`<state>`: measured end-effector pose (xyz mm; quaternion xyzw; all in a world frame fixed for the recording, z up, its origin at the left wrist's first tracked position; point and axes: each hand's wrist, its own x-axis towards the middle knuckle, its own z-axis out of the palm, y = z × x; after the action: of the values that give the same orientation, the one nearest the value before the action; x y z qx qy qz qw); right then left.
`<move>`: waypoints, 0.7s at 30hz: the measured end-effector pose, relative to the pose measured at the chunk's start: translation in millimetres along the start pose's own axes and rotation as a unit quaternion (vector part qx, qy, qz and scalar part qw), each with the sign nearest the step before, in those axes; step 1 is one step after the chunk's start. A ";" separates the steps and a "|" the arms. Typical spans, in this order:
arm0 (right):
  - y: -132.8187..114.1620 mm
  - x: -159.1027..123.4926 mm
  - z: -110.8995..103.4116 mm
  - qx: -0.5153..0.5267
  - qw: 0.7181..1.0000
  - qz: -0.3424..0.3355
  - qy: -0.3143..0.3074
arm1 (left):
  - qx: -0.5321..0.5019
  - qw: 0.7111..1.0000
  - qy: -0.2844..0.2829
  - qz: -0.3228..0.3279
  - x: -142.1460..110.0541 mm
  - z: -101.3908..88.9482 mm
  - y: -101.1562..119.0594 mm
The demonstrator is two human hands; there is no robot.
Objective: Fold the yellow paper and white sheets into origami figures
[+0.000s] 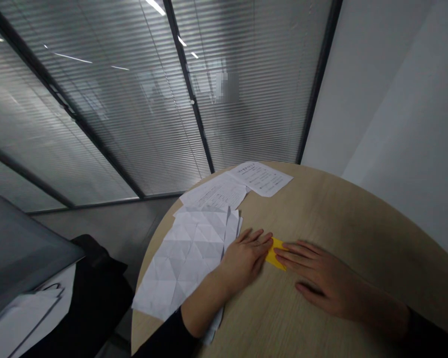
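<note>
A small yellow piece of paper (275, 253) lies on the round wooden table (339, 219). Both hands rest flat on it, fingertips meeting over it. My left hand (246, 256) lies with fingers stretched out, covering the paper's left side. My right hand (317, 281) lies flat too, fingers extended over the paper's right side. Most of the yellow paper is hidden under the fingers.
A stack of creased white sheets (186, 258) lies left of my left forearm. Printed sheets (259, 178) lie at the table's far edge. Glass walls with blinds (134, 99) stand behind. A dark chair (93, 293) and a grey surface with papers (18, 248) are at the left.
</note>
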<state>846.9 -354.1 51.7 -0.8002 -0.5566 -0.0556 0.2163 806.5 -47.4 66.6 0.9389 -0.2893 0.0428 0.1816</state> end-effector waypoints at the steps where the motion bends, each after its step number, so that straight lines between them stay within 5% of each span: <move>1: 0.0 -0.5 -0.5 -0.001 1.000 -0.004 -0.004 | 0.000 1.000 -0.003 -0.001 -0.3 -0.1 -0.1; 14: -8.8 -16.9 -9.7 0.023 0.999 -0.031 -0.007 | 0.001 1.000 -0.028 0.010 -3.1 -8.1 0.3; 21: 21.2 4.2 14.2 0.001 0.984 0.104 0.143 | 0.012 1.000 0.002 0.021 -3.2 -14.0 -2.1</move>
<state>865.7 -350.8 34.2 -0.8373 -0.4339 -0.1459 0.2991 805.3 -39.0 78.4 0.9348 -0.3077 0.0515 0.1698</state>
